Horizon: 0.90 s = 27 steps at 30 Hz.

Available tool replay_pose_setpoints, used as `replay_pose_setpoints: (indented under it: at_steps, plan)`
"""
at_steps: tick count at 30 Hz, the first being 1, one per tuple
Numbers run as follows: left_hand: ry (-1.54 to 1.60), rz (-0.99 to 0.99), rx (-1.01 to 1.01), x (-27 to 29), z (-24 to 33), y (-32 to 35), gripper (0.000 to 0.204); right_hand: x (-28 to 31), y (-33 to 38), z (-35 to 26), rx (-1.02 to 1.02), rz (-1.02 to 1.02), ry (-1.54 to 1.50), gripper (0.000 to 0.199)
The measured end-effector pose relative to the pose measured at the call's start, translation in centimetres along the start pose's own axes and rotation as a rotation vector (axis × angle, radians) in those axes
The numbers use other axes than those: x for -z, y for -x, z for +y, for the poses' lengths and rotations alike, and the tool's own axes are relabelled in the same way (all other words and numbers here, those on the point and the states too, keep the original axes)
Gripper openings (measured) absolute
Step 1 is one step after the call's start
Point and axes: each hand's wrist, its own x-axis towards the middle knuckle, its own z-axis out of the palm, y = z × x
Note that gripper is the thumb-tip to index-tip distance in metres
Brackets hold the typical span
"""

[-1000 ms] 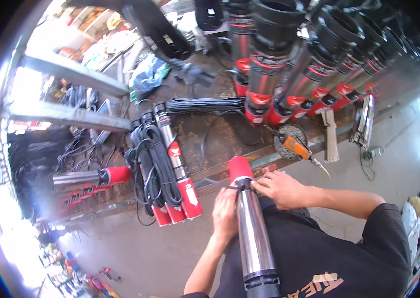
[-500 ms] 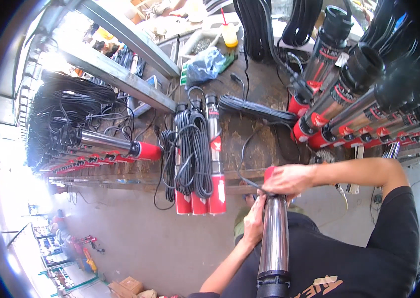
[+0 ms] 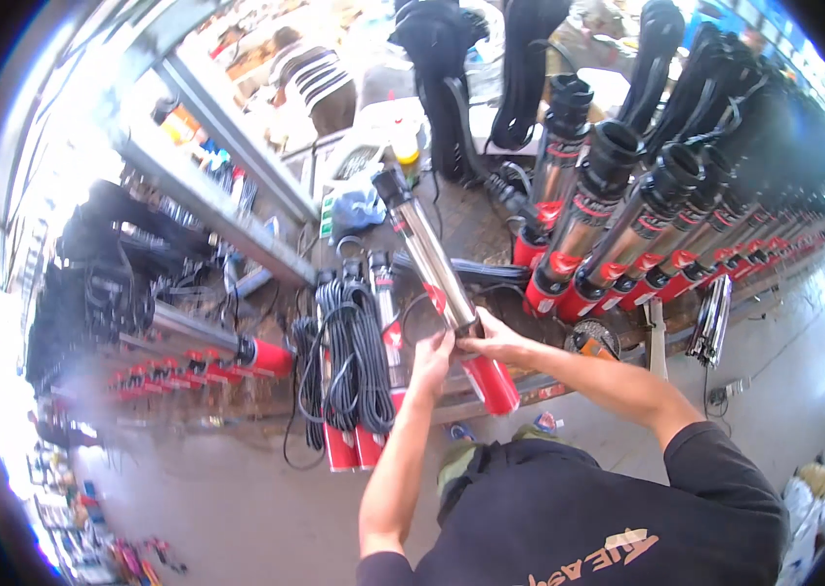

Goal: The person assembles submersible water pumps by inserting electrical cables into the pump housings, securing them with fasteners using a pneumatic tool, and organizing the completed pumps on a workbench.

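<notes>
Both hands grip a submersible pump (image 3: pixel 429 262), a shiny steel cylinder with a black collar at its far end and a red lower section. It slants over the front of the bench, its red end toward me. My left hand (image 3: pixel 432 359) closes on its left side near the red section. My right hand (image 3: pixel 493 340) wraps it from the right at about the same height. A thin black cable loops beside my left hand. Just left lie similar pumps (image 3: pixel 341 444) with coiled black cables (image 3: pixel 354 356) on top.
A wooden bench (image 3: pixel 476 225) carries a row of upright pumps (image 3: pixel 596 220) on the right and another row (image 3: pixel 266 354) on the left. Metal frame bars (image 3: pixel 227 210) cross the left side. A blue plastic bag (image 3: pixel 359 207) and a yellow cup (image 3: pixel 405 146) stand farther back.
The pump has swung round: its black collar, near my body before, now points away over the bench, and the red end faces me. Both hands have shifted left, and the view has moved.
</notes>
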Motion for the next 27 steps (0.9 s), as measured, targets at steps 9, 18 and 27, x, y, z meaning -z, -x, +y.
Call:
replay_pose_setpoints:
  at_steps: [9, 18, 27]
  plan:
    - [-0.605, 0.158, 0.091, -4.0, -6.5, -0.3, 0.039, 2.8, 3.3, 11.1, -0.315, 0.161, -0.23, 0.029]
    - [-1.098, 0.123, 0.1, -5.5, -5.4, -3.2, 0.06, 3.9, 4.2, 12.1, -0.332, 0.167, 0.115, 0.09]
    - [-0.787, 0.156, -0.149, -5.3, -6.7, 0.2, 0.03, 6.5, 4.4, 11.9, -0.362, 0.029, -0.214, 0.054]
